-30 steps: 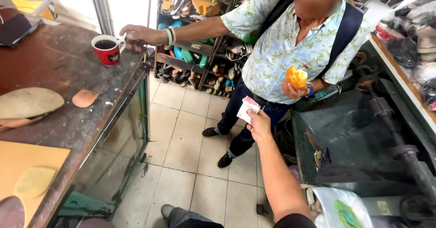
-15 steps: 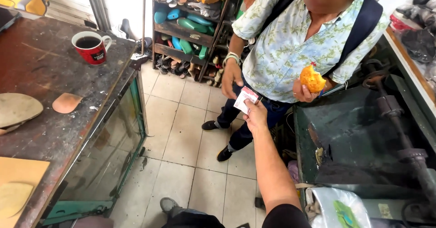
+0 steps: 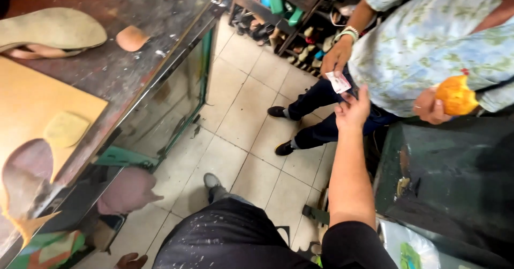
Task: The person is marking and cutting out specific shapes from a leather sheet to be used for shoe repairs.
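Reaching from the head view, the right hand (image 3: pixel 352 108) stretches toward a small paper slip (image 3: pixel 338 81), fingers loosely open and empty. The other person's hand (image 3: pixel 336 57) pinches it. Left hand unseen. Closing on the slip seems next.

Wearer: black short sleeve (image 3: pixel 353 242) on right arm, forearm bare. Dark trousers (image 3: pixel 230 237) with pale speckles, grey shoe (image 3: pixel 211 180).
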